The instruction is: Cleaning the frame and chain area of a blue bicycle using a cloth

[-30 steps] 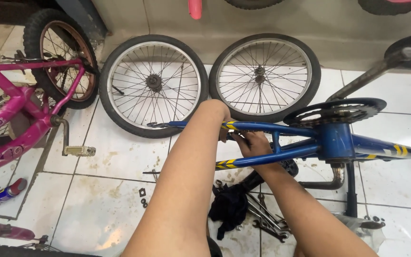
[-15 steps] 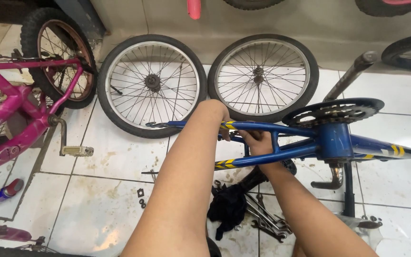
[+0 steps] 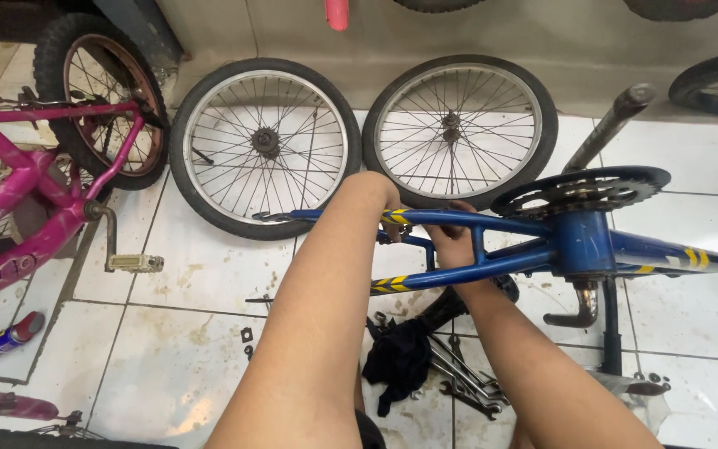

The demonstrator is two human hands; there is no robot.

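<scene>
Blue bike frame [image 3: 492, 249] upside down above the tiled floor [image 3: 168, 366], long axis running left to right, rear fork ends pointing left, chainring [image 3: 579, 193] uppermost. Right hand [image 3: 450, 241] closed around the rear stays; left hand [image 3: 380, 195] behind the upper stay, grip impossible to tell. Best held steady, both stays braced. Loose wrenches [image 3: 459, 378] below.

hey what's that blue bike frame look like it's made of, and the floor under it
Blue bike frame: looks like metal tubing under glossy blue paint with yellow chevron stripes; which metal cannot be told. Floor: glazed white ceramic-looking tile, judging by grout lines and sheen, smeared with brownish grime.
</scene>
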